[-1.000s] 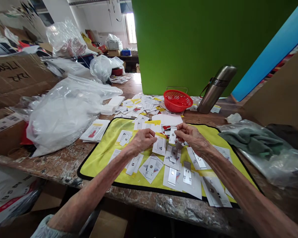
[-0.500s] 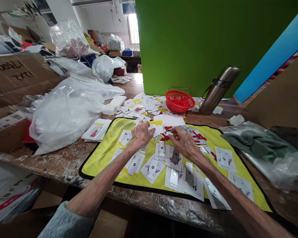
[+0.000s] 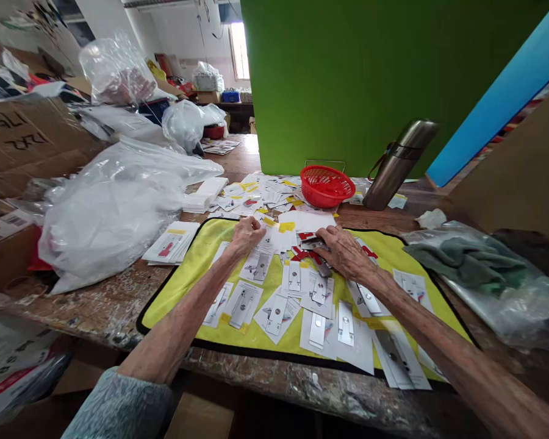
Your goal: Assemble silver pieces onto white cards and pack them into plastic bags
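while the nearest row of silver plates (image 3: 346, 323) lies on its printed cards (image 3: 363, 352) much as it did a second ago, the change is farther in on the yellow mat (image 3: 171, 289). right hand then held a plate upright; now a single plate (image 3: 294, 275) rests flat on a card just below the hands, probably that same one. reading: one more card appears to have its plate, and the right hand is back among the loose pieces.

look of the plates: narrow, flat, rectangular, each with a round mark near the middle, a few with small dark dots by one end. some flash white, others go grey with the light. most lie slightly askew on their cards.

right hand (image 3: 345, 250): curled at the loose pile (image 3: 299, 253) of red and silver pieces, thumb and fingers about a greyish plate (image 3: 312, 242); gripped or merely touched, cannot tell. left hand (image 3: 246, 236): across from it, fingertips drawn together by a white card (image 3: 269, 239); pinch or light touch, cannot tell.

beyond the mat: scattered cards (image 3: 269, 194), then red basket (image 3: 328, 198) and steel flask (image 3: 393, 174), green panel (image 3: 348, 73) behind.
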Demonstrator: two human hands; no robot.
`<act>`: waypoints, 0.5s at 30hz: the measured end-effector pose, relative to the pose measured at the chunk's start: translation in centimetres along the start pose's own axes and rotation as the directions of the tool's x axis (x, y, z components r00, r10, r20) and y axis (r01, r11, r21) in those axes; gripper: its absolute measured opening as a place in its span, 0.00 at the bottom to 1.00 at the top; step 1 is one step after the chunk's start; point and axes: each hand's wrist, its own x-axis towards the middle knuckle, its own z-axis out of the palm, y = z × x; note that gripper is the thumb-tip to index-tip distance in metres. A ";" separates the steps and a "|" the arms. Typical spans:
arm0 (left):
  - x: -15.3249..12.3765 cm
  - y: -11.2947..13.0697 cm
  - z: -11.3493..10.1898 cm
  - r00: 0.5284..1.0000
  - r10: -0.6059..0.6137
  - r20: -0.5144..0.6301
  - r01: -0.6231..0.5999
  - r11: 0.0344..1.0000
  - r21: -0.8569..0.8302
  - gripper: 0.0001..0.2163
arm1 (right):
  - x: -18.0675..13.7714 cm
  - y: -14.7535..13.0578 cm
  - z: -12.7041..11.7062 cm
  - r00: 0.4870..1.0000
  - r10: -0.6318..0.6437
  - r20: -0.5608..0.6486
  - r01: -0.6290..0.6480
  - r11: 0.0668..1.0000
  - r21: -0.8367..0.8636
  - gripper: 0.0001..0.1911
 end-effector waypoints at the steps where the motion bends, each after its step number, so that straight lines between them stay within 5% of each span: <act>1: 0.0 0.0 -0.2 1.000 0.000 -0.017 -0.001 0.999 -0.048 0.03 | 0.0 0.0 -0.1 0.999 -0.039 0.014 0.040 0.998 -0.038 0.08; 10: -1.4 1.9 -1.8 0.996 -0.008 0.087 0.040 0.927 -0.372 0.05 | 0.1 0.5 -0.1 0.981 -0.190 -0.034 0.190 0.982 -0.007 0.14; 15: -2.7 4.0 -0.4 0.982 0.006 0.191 0.078 0.901 -0.427 0.07 | -0.2 1.3 -0.5 0.976 0.168 -0.137 -0.095 0.899 0.429 0.10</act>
